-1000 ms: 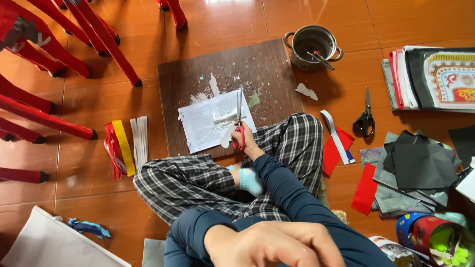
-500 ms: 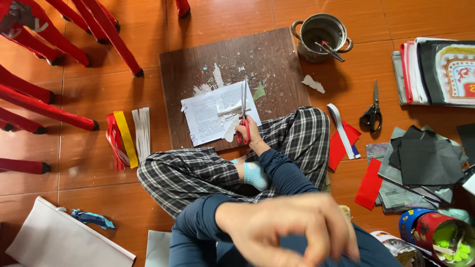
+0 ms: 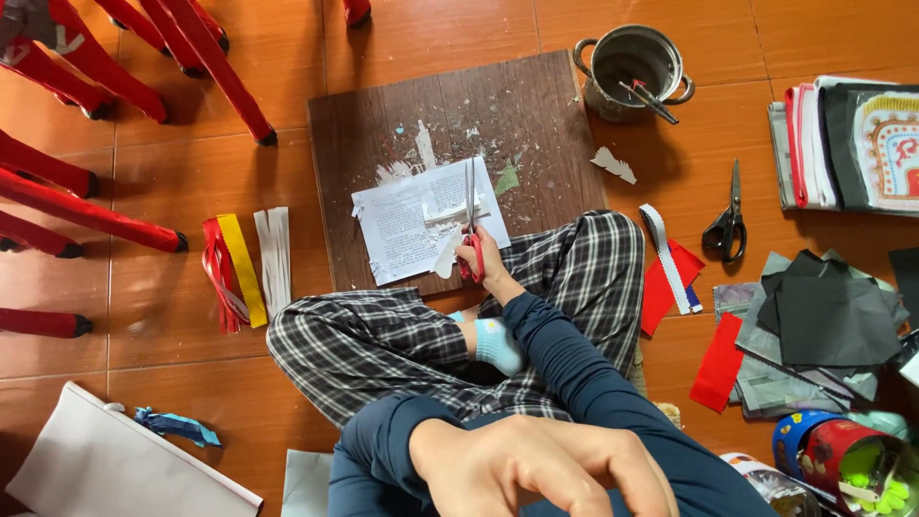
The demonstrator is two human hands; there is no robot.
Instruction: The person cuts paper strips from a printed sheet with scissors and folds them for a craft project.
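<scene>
I sit cross-legged on the floor in checked trousers and dark blue sleeves. My right hand [image 3: 490, 260] reaches out to the brown board [image 3: 546, 105] and grips red-handled scissors [image 3: 470, 206]. Their blades lie along a white printed sheet of paper [image 3: 407, 225] on the board, next to a cut white strip. My left hand [image 3: 536, 469] hangs close to the camera at the bottom. Its back faces me, its fingers are curled, and its fingertips run out of view.
A metal pot [image 3: 632, 67] with sticks stands beyond the board. Black scissors [image 3: 729, 222], red paper [image 3: 718, 362], dark sheets [image 3: 833, 316] and tins [image 3: 842, 460] lie to the right. Red, yellow and white strips [image 3: 244, 268] and red chair legs [image 3: 86, 213] are on the left.
My left hand has shifted and turned close to the camera and now sits lower in view. My right hand stays at the paper with the scissors.
</scene>
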